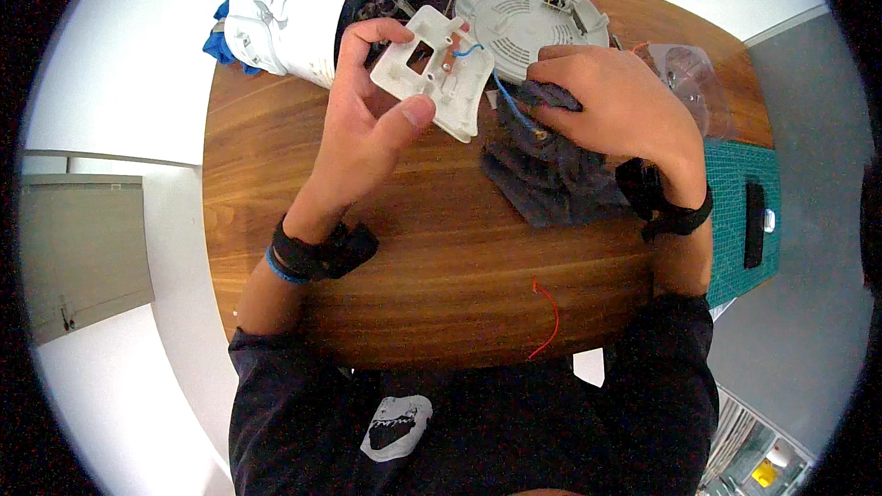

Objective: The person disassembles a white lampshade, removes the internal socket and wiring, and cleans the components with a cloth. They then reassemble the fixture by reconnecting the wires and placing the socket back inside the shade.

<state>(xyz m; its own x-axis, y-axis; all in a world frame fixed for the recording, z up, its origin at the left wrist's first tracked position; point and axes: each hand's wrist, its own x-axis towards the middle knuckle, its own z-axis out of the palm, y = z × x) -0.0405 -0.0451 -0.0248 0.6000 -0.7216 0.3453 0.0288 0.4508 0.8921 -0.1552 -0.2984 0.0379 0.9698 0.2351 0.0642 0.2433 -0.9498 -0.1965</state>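
My left hand (356, 133) grips a white plastic housing piece (457, 108) by its edge, thumb on the near side and fingers on the far side. The piece has a rectangular cut-out, small posts and a curved edge, and is raised above the table. From it a blue wire (514, 105) hangs down to the right, its end near a dark grey cloth (551, 186). Closed on a fold of that cloth is my right hand (629, 101), just right of the housing piece. The rest of the cloth lies crumpled on the table.
A round white vented plastic cover (514, 23) lies at the back. To its left, a white bin-like container (294, 14) lies tipped with its dark opening facing right. A clear plastic bag (684, 78) and a green cutting mat (730, 211) are at right; a red wire (555, 317) lies near me.
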